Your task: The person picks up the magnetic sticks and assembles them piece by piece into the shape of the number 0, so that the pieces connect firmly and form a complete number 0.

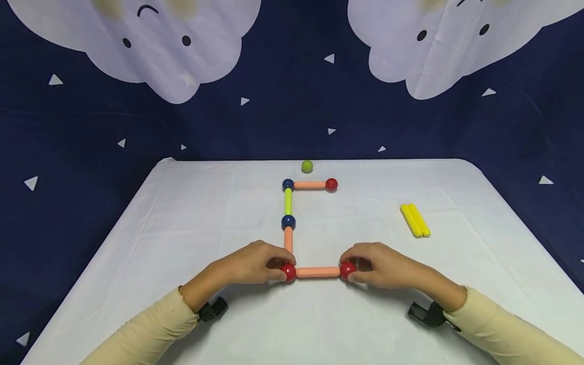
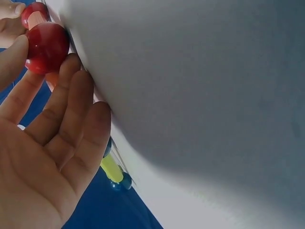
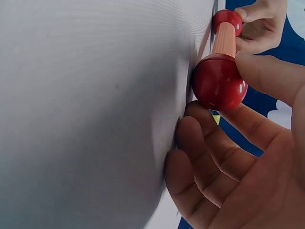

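My left hand (image 1: 260,263) pinches a red ball (image 2: 47,47) between thumb and fingers at the near left corner of a stick-and-ball figure. A second red ball (image 3: 219,82) is pinched by my right hand (image 1: 380,266). Between these two balls lies a salmon-coloured stick (image 1: 318,272). From the left ball another salmon stick (image 1: 288,239) runs away to a dark blue ball (image 1: 288,222). Beyond it come a lime-green stick (image 1: 288,202) and a further blue ball (image 1: 288,185). There a salmon stick (image 1: 310,185) leads right to a red ball (image 1: 331,185).
A loose green ball (image 1: 307,166) sits near the far edge of the white-covered table (image 1: 191,203). Two yellow sticks (image 1: 415,220) lie side by side to the right. Behind the table hangs a dark blue cloth (image 1: 292,81) with clouds and triangles.
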Demonstrator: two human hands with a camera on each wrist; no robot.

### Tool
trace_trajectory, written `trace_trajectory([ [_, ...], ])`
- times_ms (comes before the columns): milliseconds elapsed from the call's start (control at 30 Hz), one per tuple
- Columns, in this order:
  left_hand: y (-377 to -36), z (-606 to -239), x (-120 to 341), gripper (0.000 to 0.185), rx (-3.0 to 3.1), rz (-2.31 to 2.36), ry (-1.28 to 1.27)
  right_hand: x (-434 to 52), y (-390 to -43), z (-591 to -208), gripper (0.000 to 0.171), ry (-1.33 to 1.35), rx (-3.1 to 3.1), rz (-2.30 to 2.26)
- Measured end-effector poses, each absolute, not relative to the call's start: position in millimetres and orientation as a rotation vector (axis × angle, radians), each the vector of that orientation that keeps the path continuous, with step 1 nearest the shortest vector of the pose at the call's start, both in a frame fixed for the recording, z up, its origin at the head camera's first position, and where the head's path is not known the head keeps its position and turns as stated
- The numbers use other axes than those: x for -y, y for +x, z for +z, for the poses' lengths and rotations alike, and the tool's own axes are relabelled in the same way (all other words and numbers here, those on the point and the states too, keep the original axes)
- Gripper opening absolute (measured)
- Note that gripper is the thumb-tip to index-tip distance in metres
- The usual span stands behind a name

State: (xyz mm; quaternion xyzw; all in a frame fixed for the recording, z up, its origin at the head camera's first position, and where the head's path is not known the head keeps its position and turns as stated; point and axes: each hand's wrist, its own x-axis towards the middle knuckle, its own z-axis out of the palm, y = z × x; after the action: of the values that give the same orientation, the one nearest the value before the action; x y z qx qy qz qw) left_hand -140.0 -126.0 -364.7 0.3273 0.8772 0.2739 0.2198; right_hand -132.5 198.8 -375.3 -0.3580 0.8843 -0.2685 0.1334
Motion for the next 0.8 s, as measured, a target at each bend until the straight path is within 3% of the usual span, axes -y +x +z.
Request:
trace_trajectory([
  [267, -146.1, -352.6, 132.4, 0.038, -2.525, 0.631, 0.940, -202.4, -131.5, -375.0, 0.035, -0.977, -2.578, -0.756],
  [467, -167.5, -340.1, 139.3, 0.037, -2.707, 0.620, 0.910, -217.7, -135.1, -369.6, 0.032, -0.909, -2.677, -0.739],
  [800, -204.2, -350.0, 132.6, 0.039, -2.727, 0.612, 0.841, -263.9, -174.2, -350.5, 0.027, -0.553, -3.149, -0.353],
])
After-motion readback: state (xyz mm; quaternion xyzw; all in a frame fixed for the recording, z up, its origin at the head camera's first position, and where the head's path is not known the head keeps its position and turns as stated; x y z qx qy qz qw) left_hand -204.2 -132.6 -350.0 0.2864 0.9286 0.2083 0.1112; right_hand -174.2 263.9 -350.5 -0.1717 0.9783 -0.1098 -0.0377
